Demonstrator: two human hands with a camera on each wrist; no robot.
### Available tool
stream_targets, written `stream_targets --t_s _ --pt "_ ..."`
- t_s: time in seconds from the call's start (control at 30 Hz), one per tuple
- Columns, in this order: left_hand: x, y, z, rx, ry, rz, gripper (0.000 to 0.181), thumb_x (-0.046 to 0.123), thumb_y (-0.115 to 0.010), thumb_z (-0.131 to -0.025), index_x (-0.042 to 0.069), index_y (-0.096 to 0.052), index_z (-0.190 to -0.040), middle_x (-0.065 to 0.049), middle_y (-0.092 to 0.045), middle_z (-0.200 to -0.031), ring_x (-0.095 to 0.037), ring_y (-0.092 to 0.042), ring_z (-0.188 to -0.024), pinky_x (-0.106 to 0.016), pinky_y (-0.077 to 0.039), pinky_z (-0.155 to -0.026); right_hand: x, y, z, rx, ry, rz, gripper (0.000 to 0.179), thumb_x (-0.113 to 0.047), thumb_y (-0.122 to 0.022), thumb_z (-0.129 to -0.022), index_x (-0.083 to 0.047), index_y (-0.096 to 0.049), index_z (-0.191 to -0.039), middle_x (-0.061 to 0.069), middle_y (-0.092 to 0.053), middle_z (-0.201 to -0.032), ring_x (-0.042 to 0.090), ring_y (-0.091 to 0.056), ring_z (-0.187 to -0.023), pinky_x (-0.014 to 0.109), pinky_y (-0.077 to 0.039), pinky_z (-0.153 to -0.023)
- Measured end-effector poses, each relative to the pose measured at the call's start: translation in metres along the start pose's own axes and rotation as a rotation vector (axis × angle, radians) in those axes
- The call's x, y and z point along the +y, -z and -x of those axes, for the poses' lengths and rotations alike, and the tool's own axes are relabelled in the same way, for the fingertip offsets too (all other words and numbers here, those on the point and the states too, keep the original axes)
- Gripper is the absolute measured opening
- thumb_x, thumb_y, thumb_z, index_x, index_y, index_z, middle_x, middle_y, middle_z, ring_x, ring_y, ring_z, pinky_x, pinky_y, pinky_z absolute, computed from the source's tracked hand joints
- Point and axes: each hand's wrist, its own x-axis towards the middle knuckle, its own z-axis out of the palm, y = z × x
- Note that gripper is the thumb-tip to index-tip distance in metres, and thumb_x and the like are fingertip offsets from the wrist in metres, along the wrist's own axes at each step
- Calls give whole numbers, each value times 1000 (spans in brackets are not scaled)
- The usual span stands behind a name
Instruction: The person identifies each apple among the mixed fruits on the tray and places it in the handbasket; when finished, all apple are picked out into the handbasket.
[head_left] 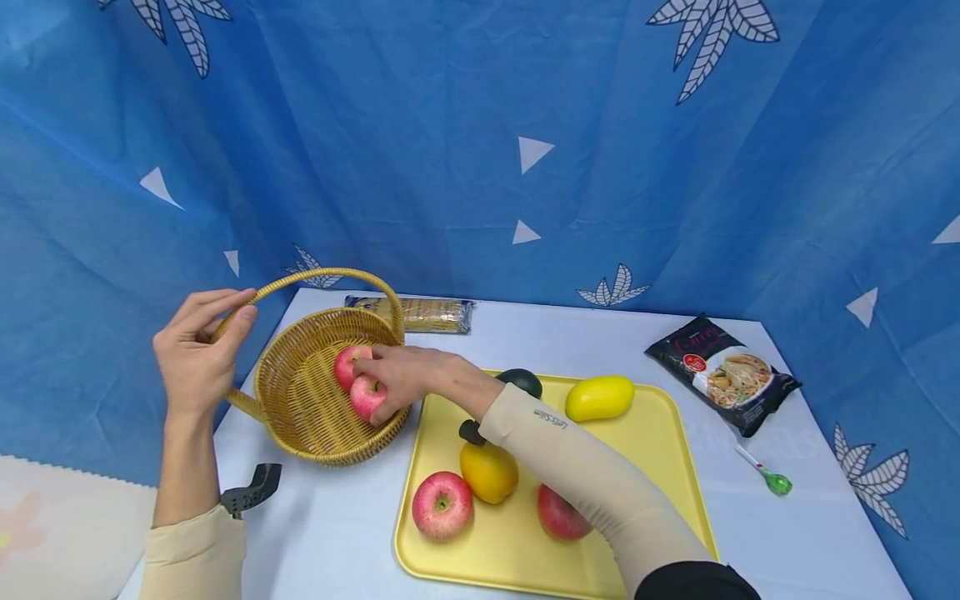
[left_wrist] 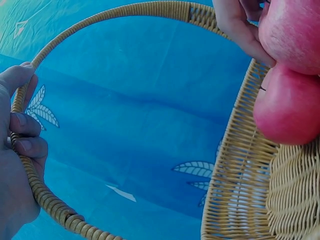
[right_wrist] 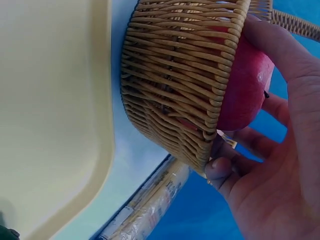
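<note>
My left hand (head_left: pixel 198 354) grips the arched handle (left_wrist: pixel 47 200) of a wicker basket (head_left: pixel 296 421), its fingers curled round the left side. Inside the basket, against its right part, two red apples (head_left: pixel 347 367) touch each other. My right hand (head_left: pixel 416 375) reaches over the basket's right rim and holds the nearer apple (head_left: pixel 366 396) between thumb and fingers. In the right wrist view that apple (right_wrist: pixel 245 85) shows above the woven rim, with the fingers partly hidden behind it. The left wrist view shows the other apple (left_wrist: pixel 290 105) pressed up close to it.
A yellow tray (head_left: pixel 652 467) beside the basket bears two apples (head_left: pixel 442 506), an orange-yellow fruit (head_left: pixel 491 473), a yellow mango (head_left: pixel 600 397) and a dark green fruit (head_left: pixel 521 382). Behind lies a spaghetti pack (head_left: pixel 438 315); at right, a black noodle packet (head_left: pixel 723 371) and a green spoon (head_left: pixel 777 483).
</note>
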Motion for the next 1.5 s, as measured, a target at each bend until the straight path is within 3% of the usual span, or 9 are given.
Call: stream_targets --t_s 0.27,0.43,0.63,0.93,1.27,1.5 --pt "-9 3 1 -1 -5 -6 18 -9 -70 -88 -12 -73 -106 5 -68 -103 -2 -33 -46 -16 -25 -43 2 -1 -5 -6 -16 2 68 -50 -76 -85 -32 -48 -144 -2 -43 -140 10 -50 -109 27 -47 -93" --pt "-6 1 1 0 -8 -3 18 -9 -69 -89 -13 -73 -106 5 -67 -103 -2 -33 -46 -16 -25 -43 3 -3 -8 -3 -27 38 67 -48 -77 -85 -32 -48 -143 -2 -44 -140 11 -51 -108 26 -47 -91" --pt "-1 -1 0 -1 -11 8 18 -10 -68 -89 -14 -72 -106 5 -67 -103 -2 -33 -46 -16 -25 -43 5 -3 -8 16 -45 85 68 -48 -76 -86 -32 -47 -145 -3 -46 -137 11 -49 -111 29 -45 -97" --pt "-6 1 1 -4 -11 12 18 -11 -68 -89 -14 -72 -106 4 -68 -103 -2 -33 -45 -16 -25 -42 8 -6 -9 15 -55 65 70 -52 -76 -85 -34 -47 -146 -2 -45 -139 12 -50 -109 29 -46 -96" --pt "-5 1 2 0 -15 26 18 -11 -68 -88 -15 -72 -105 2 -68 -103 -2 -32 -44 -17 -24 -41 6 -5 -7 28 -47 52 69 -52 -75 -86 -34 -48 -146 -5 -44 -143 12 -47 -118 28 -45 -97" --pt "-1 0 0 -2 -25 33 18 -11 -68 -88 -15 -72 -105 3 -68 -102 -2 -32 -44 -17 -23 -41 4 2 1 52 -13 65 66 -51 -73 -88 -32 -49 -146 -4 -48 -134 11 -49 -111 27 -46 -93"
